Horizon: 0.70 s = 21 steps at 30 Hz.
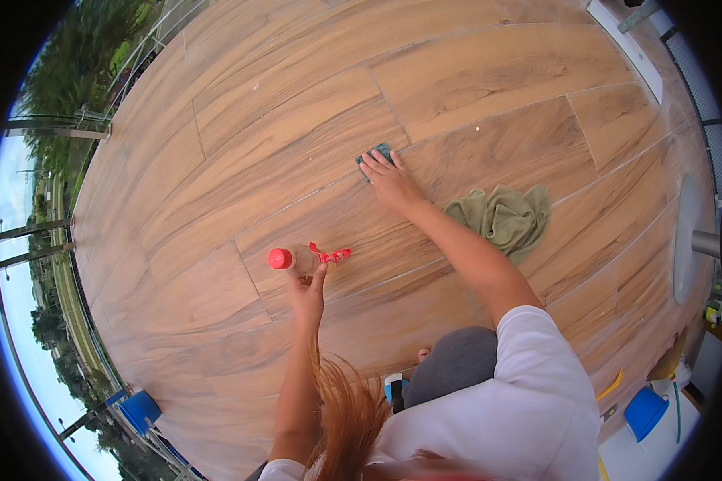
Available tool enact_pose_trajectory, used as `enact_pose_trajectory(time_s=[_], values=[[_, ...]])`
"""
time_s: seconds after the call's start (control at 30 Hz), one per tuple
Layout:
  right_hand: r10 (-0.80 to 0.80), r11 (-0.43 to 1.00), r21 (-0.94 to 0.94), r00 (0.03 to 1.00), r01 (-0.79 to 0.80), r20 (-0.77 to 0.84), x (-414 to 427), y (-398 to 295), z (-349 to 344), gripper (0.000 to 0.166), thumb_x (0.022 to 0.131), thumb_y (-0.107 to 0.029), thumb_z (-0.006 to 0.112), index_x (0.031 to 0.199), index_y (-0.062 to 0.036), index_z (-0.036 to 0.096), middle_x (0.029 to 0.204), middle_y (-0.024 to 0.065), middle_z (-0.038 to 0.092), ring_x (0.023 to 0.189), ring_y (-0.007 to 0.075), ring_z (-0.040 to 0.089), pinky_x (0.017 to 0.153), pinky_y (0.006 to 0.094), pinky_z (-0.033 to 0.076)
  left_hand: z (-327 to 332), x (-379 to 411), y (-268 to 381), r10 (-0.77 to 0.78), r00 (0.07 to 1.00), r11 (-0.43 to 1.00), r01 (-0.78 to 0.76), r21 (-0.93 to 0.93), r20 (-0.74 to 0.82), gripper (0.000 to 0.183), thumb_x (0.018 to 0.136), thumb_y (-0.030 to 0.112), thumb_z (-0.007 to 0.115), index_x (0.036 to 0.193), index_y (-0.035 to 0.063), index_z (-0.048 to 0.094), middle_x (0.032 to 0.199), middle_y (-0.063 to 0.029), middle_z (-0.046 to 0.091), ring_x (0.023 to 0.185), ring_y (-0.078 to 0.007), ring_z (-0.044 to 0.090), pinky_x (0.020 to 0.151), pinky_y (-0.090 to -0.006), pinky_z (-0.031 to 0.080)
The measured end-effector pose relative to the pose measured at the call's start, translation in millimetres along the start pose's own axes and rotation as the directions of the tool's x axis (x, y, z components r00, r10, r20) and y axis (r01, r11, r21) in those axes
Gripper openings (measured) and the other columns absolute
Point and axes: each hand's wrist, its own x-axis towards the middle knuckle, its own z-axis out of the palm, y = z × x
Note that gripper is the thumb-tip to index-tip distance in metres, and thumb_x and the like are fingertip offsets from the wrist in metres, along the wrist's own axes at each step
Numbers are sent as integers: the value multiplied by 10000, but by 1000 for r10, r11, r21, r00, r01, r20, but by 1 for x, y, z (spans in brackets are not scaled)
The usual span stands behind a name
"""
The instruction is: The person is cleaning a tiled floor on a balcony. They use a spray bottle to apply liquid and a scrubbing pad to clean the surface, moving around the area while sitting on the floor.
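My left hand (307,297) grips a clear plastic bottle (304,260) with a red cap and a partly loose red label. The bottle is tilted, its cap toward the left, above the wood-look tile floor (349,324). Further out, my right hand (392,185) lies flat with its fingers spread over a dark green scouring pad (381,151), pressing it to the tiles beside a grout line. A crumpled olive-green cloth (502,217) rests on the floor, just right of my right forearm.
At lower left, a blue bucket (140,412) stands by the railing (33,229). Another blue bucket (645,413) is at lower right. A round metal table base (686,240) stands on the right edge, and a white board (627,51) lies at upper right.
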Motion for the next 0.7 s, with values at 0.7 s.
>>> enact_pose_trajectory(time_s=[0.7], values=[[723,587,-44,547,-809,-423,-123,230,-111,387,878,-162,367,1240,-25,397,1333,115,327,1246,270,268,1027,403,184,17,11,-9,78,992,996,-83,44,97,377,775,93,632,1097,17,451,1041,-79,550,962,-153,524,836,-291,407]])
